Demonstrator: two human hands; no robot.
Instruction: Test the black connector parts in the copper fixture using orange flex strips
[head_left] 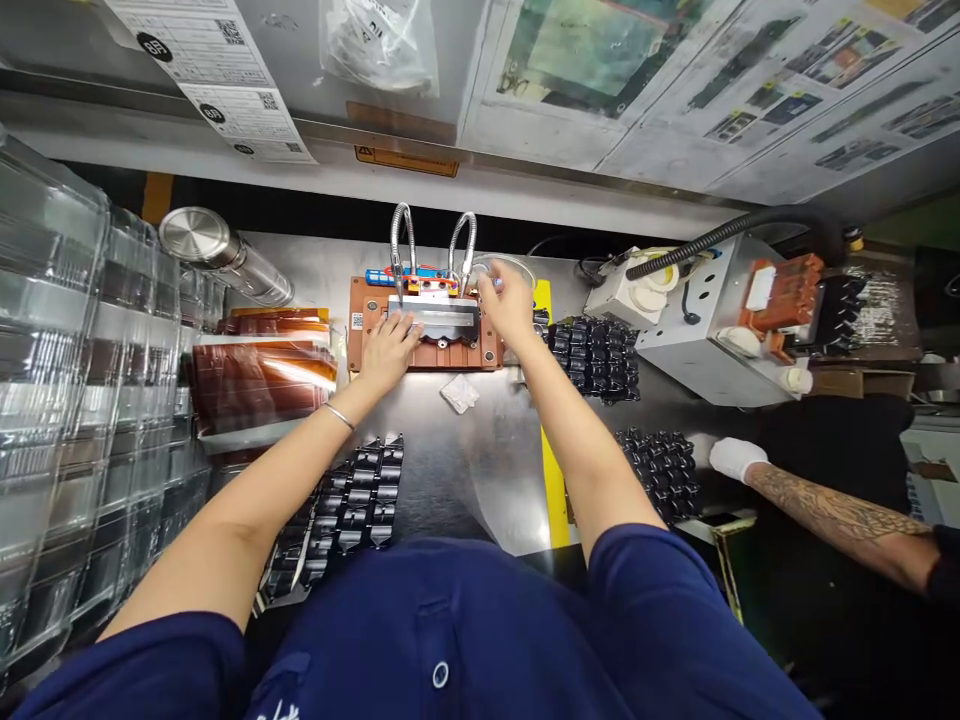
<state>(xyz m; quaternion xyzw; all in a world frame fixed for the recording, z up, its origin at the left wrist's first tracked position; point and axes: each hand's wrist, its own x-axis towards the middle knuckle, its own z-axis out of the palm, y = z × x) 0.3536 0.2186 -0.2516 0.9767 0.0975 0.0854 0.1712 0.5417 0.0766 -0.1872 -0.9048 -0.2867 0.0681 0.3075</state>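
A brown fixture block (361, 348) lies on the metal bench, with a black part (459, 322) bearing a pale strip set in it. On the left end of that part my left hand (390, 348) lies flat, fingers stretched out. At the fixture's right end my right hand (510, 308) is raised with its fingers curled together; what they hold, if anything, is too small to tell. Two bendable metal hoses (405, 222) arch over the block, their thin nozzles pointing down at the part. A blue cylinder (381, 276) runs along its back.
Black molded parts stand in rows at the right (596, 355) and lower left (367, 490). Clear plastic trays (67, 380), a steel flask (225, 255) and amber film sheets (262, 385) are at left. A crumpled white wipe (459, 393) lies in front. A co-worker's gloved hand (739, 458) is at right.
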